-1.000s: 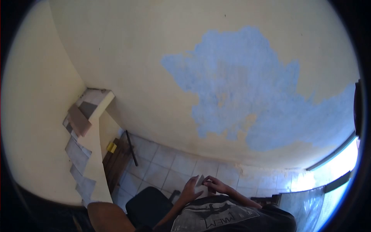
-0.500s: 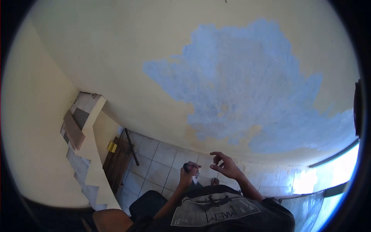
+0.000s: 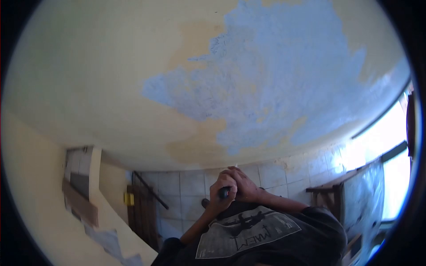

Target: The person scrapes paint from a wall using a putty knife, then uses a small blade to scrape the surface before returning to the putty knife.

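My left hand (image 3: pixel 223 188) is closed around the black handle (image 3: pixel 223 192) of a scraper, which has a touch of red on it. The handle's end points back toward my body. Against the left hand lies my right hand (image 3: pixel 245 185), its fingers bent together near the front of the tool; what they grip is hidden. A small pale tip shows just beyond the fingers. Ahead rises a yellowish wall (image 3: pixel 115 88) with a large, ragged blue patch (image 3: pixel 284 80). Darker tan areas border the patch on its left.
At left, stepped masonry (image 3: pixel 94 177) carries a loose brown board (image 3: pixel 80 203). Dark wooden planks (image 3: pixel 141 213), a yellow block (image 3: pixel 129 199) and a thin dark bar (image 3: pixel 151 189) stand beside it. Pale tiles (image 3: pixel 171 193) cover the floor. A plastic-covered piece (image 3: pixel 361 199) stands at right by a bright opening.
My hands were apart; the right one, open before, has come over to the left one holding the scraper. My view has shifted, and the masonry sits lower and farther left.
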A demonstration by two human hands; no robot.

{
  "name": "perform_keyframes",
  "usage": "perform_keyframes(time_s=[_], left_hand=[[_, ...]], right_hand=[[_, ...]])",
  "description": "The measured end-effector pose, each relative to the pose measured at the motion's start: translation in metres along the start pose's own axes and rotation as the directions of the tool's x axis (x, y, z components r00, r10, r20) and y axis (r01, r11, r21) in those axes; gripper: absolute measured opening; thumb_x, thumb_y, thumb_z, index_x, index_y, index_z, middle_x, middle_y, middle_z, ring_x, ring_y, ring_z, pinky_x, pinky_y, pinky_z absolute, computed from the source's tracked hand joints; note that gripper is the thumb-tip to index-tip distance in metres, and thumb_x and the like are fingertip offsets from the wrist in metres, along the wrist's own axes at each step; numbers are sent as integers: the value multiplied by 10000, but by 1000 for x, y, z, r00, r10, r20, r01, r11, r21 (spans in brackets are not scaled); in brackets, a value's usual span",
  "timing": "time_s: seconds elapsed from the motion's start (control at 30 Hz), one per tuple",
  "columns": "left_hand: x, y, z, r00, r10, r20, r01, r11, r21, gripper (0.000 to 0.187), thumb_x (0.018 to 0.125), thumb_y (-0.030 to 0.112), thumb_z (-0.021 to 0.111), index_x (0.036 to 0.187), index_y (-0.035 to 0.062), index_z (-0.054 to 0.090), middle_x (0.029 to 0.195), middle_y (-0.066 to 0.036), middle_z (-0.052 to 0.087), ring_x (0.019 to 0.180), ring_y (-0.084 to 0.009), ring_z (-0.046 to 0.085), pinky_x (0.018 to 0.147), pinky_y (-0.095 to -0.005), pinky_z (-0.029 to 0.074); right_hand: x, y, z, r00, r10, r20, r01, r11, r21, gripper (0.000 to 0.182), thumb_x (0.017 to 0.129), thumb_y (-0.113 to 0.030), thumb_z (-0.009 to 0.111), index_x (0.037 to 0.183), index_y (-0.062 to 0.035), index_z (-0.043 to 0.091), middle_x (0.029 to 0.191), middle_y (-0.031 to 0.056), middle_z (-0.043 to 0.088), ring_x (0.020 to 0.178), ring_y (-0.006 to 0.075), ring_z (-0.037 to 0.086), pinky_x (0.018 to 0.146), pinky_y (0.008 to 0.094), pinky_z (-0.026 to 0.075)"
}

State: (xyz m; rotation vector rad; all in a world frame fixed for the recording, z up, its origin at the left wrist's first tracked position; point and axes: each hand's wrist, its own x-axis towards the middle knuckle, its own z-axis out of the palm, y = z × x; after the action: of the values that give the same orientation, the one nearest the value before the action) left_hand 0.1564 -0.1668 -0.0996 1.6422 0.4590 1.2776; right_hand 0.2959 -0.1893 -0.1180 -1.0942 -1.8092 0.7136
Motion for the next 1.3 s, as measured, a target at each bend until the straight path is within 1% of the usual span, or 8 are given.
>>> perform_keyframes(time_s=[0.17, 0.33, 0.43, 0.57, 0.7, 0.83, 1.03, 1.3], left_hand=[[16, 19, -115, 964, 153, 215, -112, 975, -192, 259, 882, 67, 611, 651, 4, 511, 635, -94, 549, 589, -213, 557, 585, -318, 474], [31, 42, -169, 940, 285, 188, -243, 945, -219, 473, 929, 225, 547, 524, 9, 432, 516, -70, 473, 462, -212, 496, 496, -331, 455], [55, 54, -180, 871, 430, 235, -358, 886, -293, 465, 918, 222, 534, 518, 17, 415, 510, -67, 466, 451, -208, 492, 488, -324, 458], [82, 71, -172, 749, 606, 268, -557, 795, -241, 504, 935, 233, 505, 496, 48, 341, 464, -39, 430, 410, -175, 465, 430, -295, 442], [107, 60, -164, 752, 592, 291, -542, 806, -239, 464, 905, 206, 513, 499, 47, 354, 466, -39, 431, 413, -183, 473, 446, -304, 456], [116, 31, -178, 740, 561, 372, -480, 827, -293, 410, 864, 174, 521, 501, 35, 389, 478, -44, 441, 425, -196, 489, 459, -311, 470], [132, 23, -182, 653, 638, 408, -548, 770, -328, 491, 909, 237, 515, 490, 66, 325, 440, -20, 408, 390, -169, 459, 424, -293, 426], [151, 18, -177, 599, 666, 444, -462, 741, -488, 385, 828, 146, 533, 487, 33, 392, 446, -32, 398, 380, -177, 433, 402, -291, 407]], right_hand=[[59, -28, 94, 987, 17, -158, -33, 994, -101, 453, 710, -202, 730, 1126, -84, 591, 1020, 74, 587, 1045, 305, 527, 937, 447, 411], [115, -55, 141, 935, -165, -313, 92, 968, -236, 324, 740, -185, 720, 1044, -102, 643, 947, 34, 564, 959, 264, 522, 871, 414, 421], [147, -58, 139, 790, -436, -431, 332, 895, -299, 271, 789, -151, 688, 1053, -103, 650, 914, 36, 558, 862, 248, 538, 821, 394, 431], [175, -67, 125, 613, -581, -535, 380, 811, -445, 229, 810, -137, 679, 1035, -108, 655, 789, 6, 543, 741, 198, 525, 749, 367, 414], [188, -59, 110, 600, -536, -594, 218, 824, -524, 124, 798, -203, 695, 872, -129, 629, 695, -39, 491, 733, 177, 498, 750, 349, 391], [198, -26, 121, 606, -493, -624, 142, 839, -525, 216, 760, -259, 695, 686, -137, 532, 655, -42, 468, 737, 186, 476, 752, 346, 376], [209, -16, 110, 663, -554, -503, 274, 805, -526, 259, 768, -238, 687, 650, -119, 489, 637, -18, 466, 730, 197, 478, 726, 349, 372], [218, -13, 107, 533, -582, -614, 159, 782, -603, 281, 825, -225, 717, 654, -129, 515, 645, -16, 444, 707, 200, 440, 667, 355, 338]])
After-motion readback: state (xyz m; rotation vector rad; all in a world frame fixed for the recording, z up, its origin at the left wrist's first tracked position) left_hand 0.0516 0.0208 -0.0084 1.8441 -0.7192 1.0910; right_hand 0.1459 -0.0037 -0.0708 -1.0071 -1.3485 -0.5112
